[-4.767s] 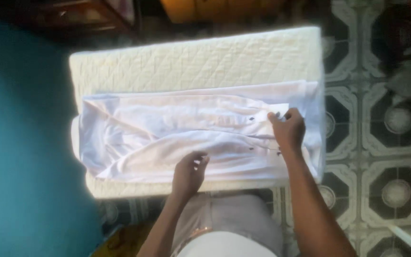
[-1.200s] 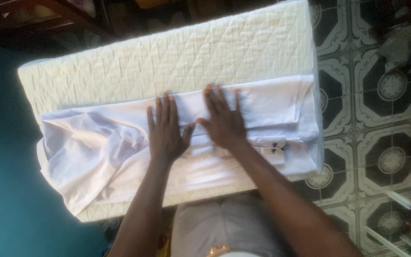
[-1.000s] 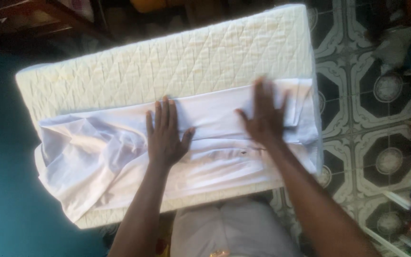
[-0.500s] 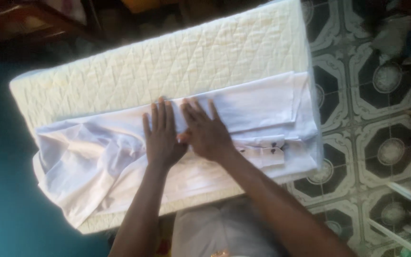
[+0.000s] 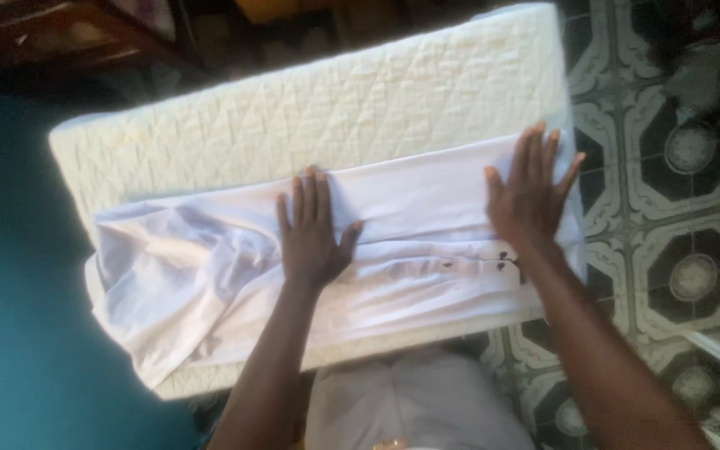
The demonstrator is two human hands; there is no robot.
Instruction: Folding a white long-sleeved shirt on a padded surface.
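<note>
A white garment [image 5: 210, 267] lies spread lengthwise over a white quilted pad [image 5: 335, 100]. My left hand [image 5: 312, 232] lies flat, fingers apart, on the middle of the cloth. My right hand [image 5: 528, 190] presses flat on the garment's right end, near the pad's right edge. The left part of the garment is rumpled and hangs a little over the pad's near edge. Small dark marks [image 5: 502, 262] show on the cloth just below my right wrist. Neither hand grips anything.
A patterned tile floor [image 5: 685, 167] lies to the right of the pad. A teal surface [image 5: 10, 317] fills the left side. Dark wooden furniture [image 5: 68, 33] stands at the top left. My light-clothed lap [image 5: 410, 408] is below the pad.
My right hand has slid from beside my left hand in the middle out to the garment's right end. The left hand stays flat in the middle. The view shifted slightly.
</note>
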